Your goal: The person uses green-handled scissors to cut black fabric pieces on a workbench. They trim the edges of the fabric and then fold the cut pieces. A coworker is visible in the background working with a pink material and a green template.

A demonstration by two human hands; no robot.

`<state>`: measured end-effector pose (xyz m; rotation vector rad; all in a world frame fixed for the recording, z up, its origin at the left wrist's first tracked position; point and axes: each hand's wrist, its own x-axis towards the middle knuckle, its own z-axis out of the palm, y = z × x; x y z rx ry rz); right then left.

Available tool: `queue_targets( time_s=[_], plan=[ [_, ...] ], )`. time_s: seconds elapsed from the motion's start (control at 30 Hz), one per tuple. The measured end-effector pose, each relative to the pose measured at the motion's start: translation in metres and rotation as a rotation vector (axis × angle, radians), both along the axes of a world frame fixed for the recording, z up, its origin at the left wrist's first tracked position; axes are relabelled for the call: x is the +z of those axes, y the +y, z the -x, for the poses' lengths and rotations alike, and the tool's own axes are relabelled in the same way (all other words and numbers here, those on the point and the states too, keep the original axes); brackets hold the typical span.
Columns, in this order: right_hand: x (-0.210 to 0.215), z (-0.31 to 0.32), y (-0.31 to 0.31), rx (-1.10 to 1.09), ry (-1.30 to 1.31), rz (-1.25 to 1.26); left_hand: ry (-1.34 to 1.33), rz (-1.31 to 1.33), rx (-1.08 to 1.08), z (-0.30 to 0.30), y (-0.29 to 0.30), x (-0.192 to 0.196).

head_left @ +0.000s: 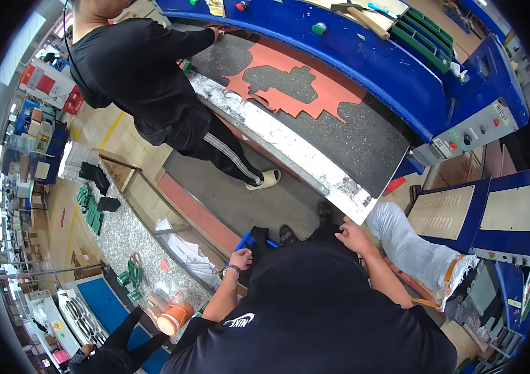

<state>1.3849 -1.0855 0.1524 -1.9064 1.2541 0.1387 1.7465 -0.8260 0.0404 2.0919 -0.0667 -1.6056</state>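
Observation:
My left hand (241,258), with a band at its wrist, hangs beside my body with its fingers curled in and nothing visible in them. Just past it is a blue-edged item (256,239), partly hidden by dark cloth. My right hand (353,238) hovers near the close corner of the white board (290,146), fingers loosely apart and holding nothing I can see. Salmon-red sheet material (333,93) with ragged cut-outs lies on the dark machine bed (377,140). A co-worker in black (146,75) reaches to its far left end.
A blue machine (365,59) with a control panel (467,134) stands beyond the bed; a hammer (368,22) and green rack (424,37) rest on top. Right of me is a whitish sack (408,249). A speckled table (134,234) at left bears green tools (131,274) and an orange container (174,318).

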Motion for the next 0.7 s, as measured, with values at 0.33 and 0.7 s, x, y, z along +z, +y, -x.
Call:
queue_targets(
  time_s=[0.33,0.7],
  plan=[
    [0.008,-0.003,-0.001,-0.014,0.049,-0.020,-0.039,-0.016,-0.021,-0.006,-0.001,-0.009],
    [0.004,0.008,-0.001,-0.033,0.047,-0.016,-0.062,-0.010,-0.033,-0.009,-0.007,-0.004]
  ],
)
